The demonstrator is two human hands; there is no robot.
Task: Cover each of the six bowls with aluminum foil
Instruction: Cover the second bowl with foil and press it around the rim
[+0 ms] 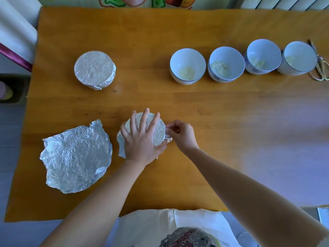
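Foil-covered bowl (158, 133) upright, left hand (140, 139) flat atop

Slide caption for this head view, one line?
Left hand presses on the foil-draped bowl while right hand pinches its edge; one covered bowl, four open bowls, a loose foil sheet nearby.

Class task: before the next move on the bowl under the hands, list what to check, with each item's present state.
1. Left hand pressing flat on the silver foil-wrapped bowl: ok.
2. Right hand pinching foil at that bowl's right rim: ok.
3. Foil tucked all round it: not ok, a flap sticks out on its left.
4. Spare crumpled silver foil sheet close by: ok.
5. Four open white bowls covered: not ok.
6. Enough foil for all four: cannot tell.
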